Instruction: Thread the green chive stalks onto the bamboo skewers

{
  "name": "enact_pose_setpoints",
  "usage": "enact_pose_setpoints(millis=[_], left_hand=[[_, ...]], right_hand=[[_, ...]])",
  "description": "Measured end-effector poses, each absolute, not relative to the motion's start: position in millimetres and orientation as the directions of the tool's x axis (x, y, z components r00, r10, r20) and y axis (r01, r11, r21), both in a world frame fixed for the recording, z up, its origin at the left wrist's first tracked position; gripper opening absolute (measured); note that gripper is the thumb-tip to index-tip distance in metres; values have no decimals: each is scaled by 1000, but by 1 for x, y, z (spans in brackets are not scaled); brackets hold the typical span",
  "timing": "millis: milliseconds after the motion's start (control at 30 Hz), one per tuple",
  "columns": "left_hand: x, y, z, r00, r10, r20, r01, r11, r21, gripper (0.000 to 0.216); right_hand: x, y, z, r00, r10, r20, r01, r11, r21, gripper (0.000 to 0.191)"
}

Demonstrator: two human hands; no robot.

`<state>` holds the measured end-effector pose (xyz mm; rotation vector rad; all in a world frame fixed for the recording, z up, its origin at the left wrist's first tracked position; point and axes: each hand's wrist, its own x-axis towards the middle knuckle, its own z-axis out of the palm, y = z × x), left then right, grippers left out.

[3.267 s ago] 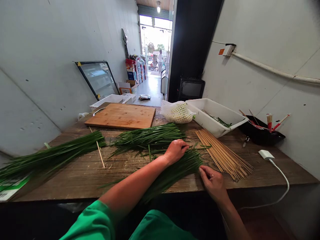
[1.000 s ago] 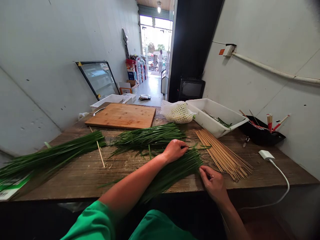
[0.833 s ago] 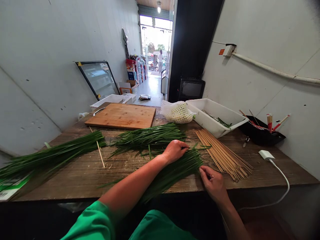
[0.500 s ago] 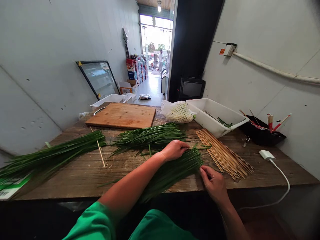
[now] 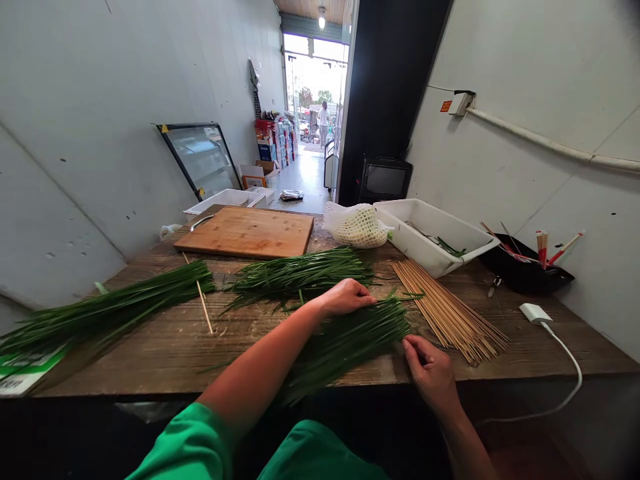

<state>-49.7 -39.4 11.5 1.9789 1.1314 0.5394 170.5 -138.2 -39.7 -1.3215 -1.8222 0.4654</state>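
Note:
A flat spread of garlic chives (image 5: 360,340) lies at the table's front, between my hands, its cut ends to the right. My left hand (image 5: 347,297) reaches across, with thumb and fingers pinched at the far edge of these chives. At the near right corner, my right hand (image 5: 429,363) is closed in a pinch; what sits between its fingertips is too small to make out. Just beyond is a second pile of chives (image 5: 305,270). A fan of bamboo skewers (image 5: 447,310) lies right of the hands. More long chives (image 5: 115,303) rest at the left, beside a single skewer (image 5: 204,303).
A wooden cutting board (image 5: 247,231) lies at the back. Next to it are a net-wrapped item (image 5: 357,225) and a white plastic tub (image 5: 425,250) with some green pieces. A black tray (image 5: 535,273) and a white charger (image 5: 535,313) with its cable are at the right.
Both hands hold nearly the same pose at the chives. The right hand and the cut ends have shifted very slightly rightward; the whole view has also moved a little.

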Motion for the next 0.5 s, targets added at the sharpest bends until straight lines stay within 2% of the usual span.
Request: enact_pose_setpoints(millis=[100,167,333,500], left_hand=[[-53,-38,13,381,918,-108,577,-145,804,53],[-53,-37,12,336,933,-126,612,-114,783,51],[-51,-36,5,410,912,25,771,-361,524,15],[-43,-36,-3,346,936,69,855,-345,386,22]], right_hand=[[172,-140,-42,-106,901,420,604,394,-693,23],[173,-140,-44,-109,897,430,600,404,-691,23],[175,-140,-45,-97,888,449,601,412,-685,22],[174,-140,-45,-100,889,446,596,413,-689,20]])
